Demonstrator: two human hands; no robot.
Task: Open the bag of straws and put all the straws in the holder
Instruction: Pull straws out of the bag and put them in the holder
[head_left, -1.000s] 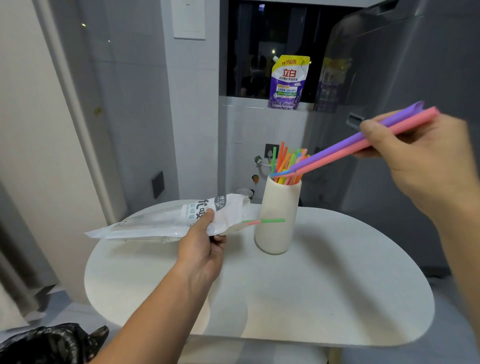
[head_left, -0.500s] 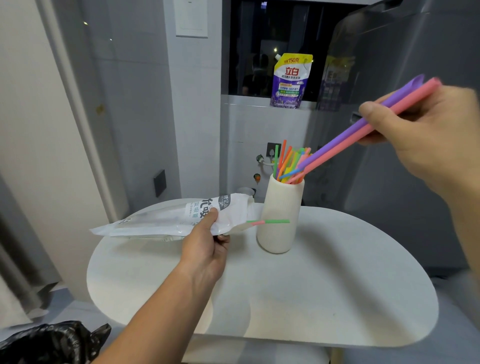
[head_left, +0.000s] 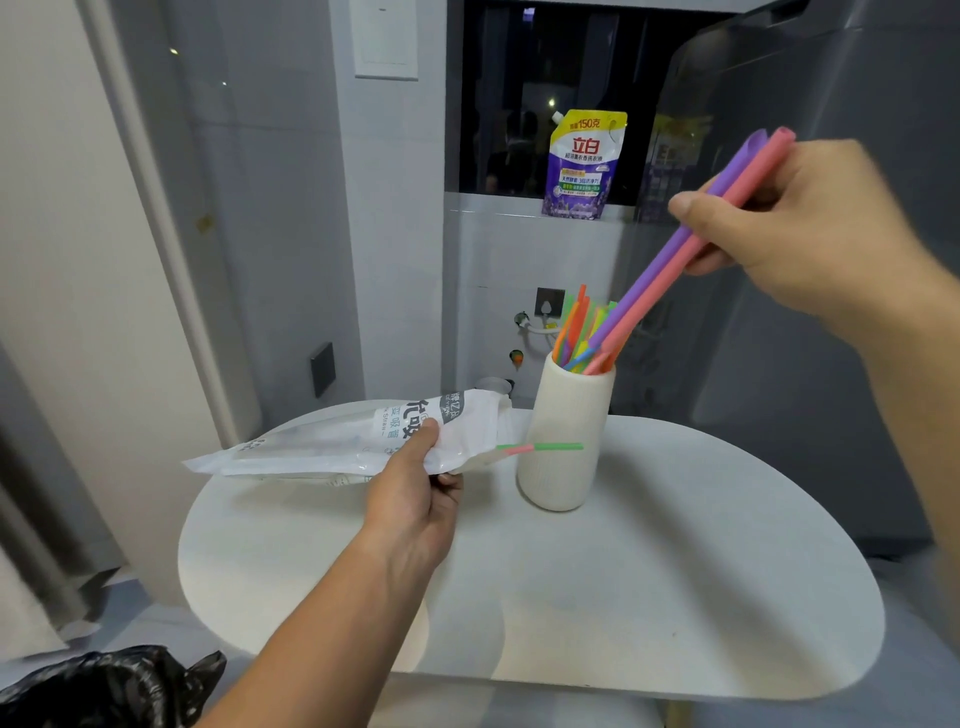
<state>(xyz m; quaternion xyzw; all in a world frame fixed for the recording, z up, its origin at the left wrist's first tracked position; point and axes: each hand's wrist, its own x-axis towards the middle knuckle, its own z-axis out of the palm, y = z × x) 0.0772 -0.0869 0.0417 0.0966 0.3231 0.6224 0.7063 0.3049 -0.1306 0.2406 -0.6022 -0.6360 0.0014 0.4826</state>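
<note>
The right hand (head_left: 810, 234) pinches a purple straw (head_left: 637, 286) and a pink straw (head_left: 660, 289), tilted so their tips enter the cream holder (head_left: 566, 441) on the table (head_left: 675, 597), while the left hand (head_left: 415, 499) grips the opened bag (head_left: 337, 441) level beside it.

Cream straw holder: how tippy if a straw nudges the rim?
Probably tippy: the holder is tall and narrow, standing free on the smooth table. Its matte, ceramic-looking body suggests weight enough to shrug off the light purple and pink straws. A firmer sideways push near the rim might rock or slide it.
</note>
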